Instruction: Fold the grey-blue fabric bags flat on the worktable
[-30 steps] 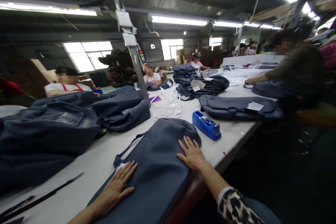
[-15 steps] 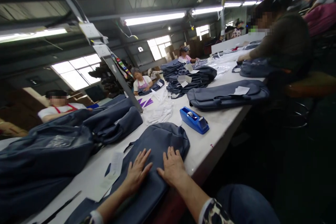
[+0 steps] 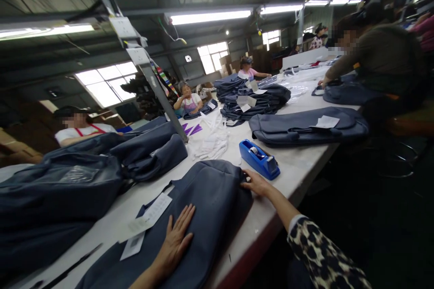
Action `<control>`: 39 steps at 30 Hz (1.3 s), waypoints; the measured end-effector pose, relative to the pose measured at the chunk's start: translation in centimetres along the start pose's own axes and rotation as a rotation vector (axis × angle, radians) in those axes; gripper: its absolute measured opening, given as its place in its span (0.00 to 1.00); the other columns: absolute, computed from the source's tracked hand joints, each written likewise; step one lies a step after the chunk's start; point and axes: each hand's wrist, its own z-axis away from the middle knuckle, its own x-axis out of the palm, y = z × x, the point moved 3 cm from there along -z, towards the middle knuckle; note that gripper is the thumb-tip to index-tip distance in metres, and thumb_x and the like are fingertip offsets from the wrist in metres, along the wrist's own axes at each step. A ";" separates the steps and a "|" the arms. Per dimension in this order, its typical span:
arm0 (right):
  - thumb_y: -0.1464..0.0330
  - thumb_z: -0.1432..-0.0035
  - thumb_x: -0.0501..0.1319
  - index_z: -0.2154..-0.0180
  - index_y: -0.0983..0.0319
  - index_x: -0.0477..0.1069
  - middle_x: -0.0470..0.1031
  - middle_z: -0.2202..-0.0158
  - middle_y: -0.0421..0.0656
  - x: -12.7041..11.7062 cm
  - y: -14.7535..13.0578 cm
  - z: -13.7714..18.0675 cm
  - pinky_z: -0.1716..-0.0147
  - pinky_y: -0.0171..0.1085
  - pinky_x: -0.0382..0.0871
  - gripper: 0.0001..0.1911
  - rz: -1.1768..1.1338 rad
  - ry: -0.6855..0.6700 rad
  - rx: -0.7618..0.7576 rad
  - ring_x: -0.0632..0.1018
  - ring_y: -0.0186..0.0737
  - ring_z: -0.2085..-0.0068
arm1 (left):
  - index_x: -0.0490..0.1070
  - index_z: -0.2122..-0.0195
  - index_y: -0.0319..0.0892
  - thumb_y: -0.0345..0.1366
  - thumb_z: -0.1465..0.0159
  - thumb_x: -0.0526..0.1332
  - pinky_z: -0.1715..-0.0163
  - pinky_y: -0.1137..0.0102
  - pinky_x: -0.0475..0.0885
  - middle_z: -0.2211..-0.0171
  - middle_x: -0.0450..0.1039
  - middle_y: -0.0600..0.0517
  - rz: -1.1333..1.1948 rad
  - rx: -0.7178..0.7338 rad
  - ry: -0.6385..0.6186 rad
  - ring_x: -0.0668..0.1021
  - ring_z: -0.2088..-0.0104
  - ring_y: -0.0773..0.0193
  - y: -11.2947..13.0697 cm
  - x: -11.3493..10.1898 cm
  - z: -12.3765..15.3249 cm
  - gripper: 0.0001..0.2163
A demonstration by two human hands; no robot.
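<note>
Left: large pile of navy bags (image 3: 57, 198) runs out of frame; far side hard to make out. Dark strip (image 3: 74, 262) on the bench (image 3: 298, 167), lower end cut off. Paper tag (image 3: 154, 212) on the worked bag (image 3: 206, 203), print too blurred to read; it covers part of a second card (image 3: 133, 244). Worked bag lies slantwise along the bench's near edge, bottom end out of frame, strap mostly hidden by the tag. Left hand (image 3: 176, 239) flat on its upper face, fingers slightly apart, gripping nothing. Right hand (image 3: 255, 183) at the bag's far end, just short of the blue tape dispenser (image 3: 259, 159); fingers bent, tips partly out of sight, cannot tell if they pinch the fabric. Floor beyond the near edge too dark to read.

Against half a second ago: second card shows more; left hand remains flat on the bag; right hand has gone from the upper face to the far end.
</note>
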 end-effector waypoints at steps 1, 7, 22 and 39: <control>0.69 0.52 0.67 0.57 0.61 0.71 0.76 0.62 0.42 0.8 0.4 0.2 0.63 0.37 0.68 0.17 -0.008 -0.023 0.026 0.75 0.39 0.64 | 0.30 0.29 0.52 0.48 0.27 0.36 0.37 0.38 0.40 0.29 0.41 0.47 0.007 0.027 -0.020 0.48 0.30 0.52 -0.5 -0.3 0.1 0.26; 0.66 0.47 0.64 0.71 0.59 0.64 0.67 0.75 0.35 4.1 -0.3 6.6 0.71 0.33 0.58 0.09 -0.080 -0.025 0.111 0.68 0.34 0.71 | 0.50 0.31 0.52 0.59 0.31 0.44 0.36 0.39 0.40 0.31 0.51 0.46 0.127 0.138 -0.251 0.55 0.32 0.47 -1.8 -5.2 0.0 0.30; 0.68 0.50 0.65 0.58 0.57 0.69 0.72 0.61 0.37 3.1 -2.3 7.9 0.68 0.33 0.63 0.15 -0.206 -0.018 0.130 0.71 0.32 0.69 | 0.47 0.30 0.48 0.27 0.33 0.49 0.33 0.58 0.54 0.33 0.55 0.49 0.687 0.358 -0.008 0.60 0.34 0.58 10.9 -5.1 -4.3 0.30; 0.40 0.43 0.54 0.71 0.61 0.64 0.64 0.76 0.37 2.5 -3.4 7.9 0.76 0.33 0.65 0.30 -0.383 -0.273 0.426 0.69 0.34 0.75 | 0.50 0.31 0.43 0.37 0.27 0.49 0.40 0.70 0.66 0.37 0.62 0.45 0.857 0.649 0.189 0.68 0.39 0.57 8.1 -5.4 -2.8 0.24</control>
